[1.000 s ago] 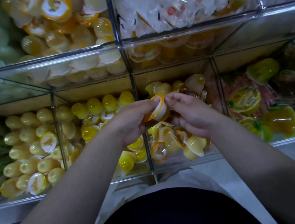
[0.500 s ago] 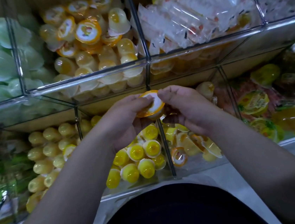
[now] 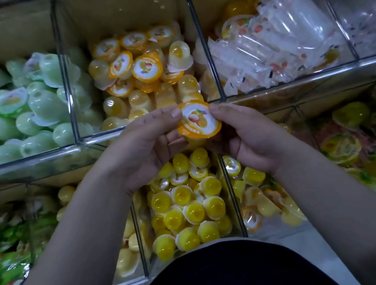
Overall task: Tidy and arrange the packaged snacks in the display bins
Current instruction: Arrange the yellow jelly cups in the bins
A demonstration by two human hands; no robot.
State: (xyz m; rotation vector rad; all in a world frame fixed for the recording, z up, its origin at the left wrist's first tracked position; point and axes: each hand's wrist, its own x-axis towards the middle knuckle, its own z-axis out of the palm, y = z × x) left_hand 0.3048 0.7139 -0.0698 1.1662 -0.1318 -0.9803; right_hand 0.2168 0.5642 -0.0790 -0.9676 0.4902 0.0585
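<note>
An orange-lidded jelly cup [image 3: 198, 120] with a white label faces up between my two hands. My left hand [image 3: 146, 144] pinches its left edge with thumb and fingers. My right hand [image 3: 249, 135] pinches its right edge. The cup hangs over the front rim of the upper middle bin [image 3: 102, 138], which is filled with matching orange-lidded jelly cups [image 3: 147, 68]. Below my hands a lower bin holds yellow jelly cups [image 3: 189, 203].
Clear acrylic dividers [image 3: 201, 37] split two tiers of bins. Green jelly cups [image 3: 26, 109] fill the upper left bin, clear wrapped sticks [image 3: 276, 43] the upper right. Larger jelly cups [image 3: 351, 147] lie lower right, green packets [image 3: 4, 247] lower left. My dark shirt [image 3: 232, 273] fills the bottom.
Both hands have lifted the orange-lidded cup from the lower bins up to the front rim of the upper middle bin. Its lid has turned to face me, and the view has tilted upward.
</note>
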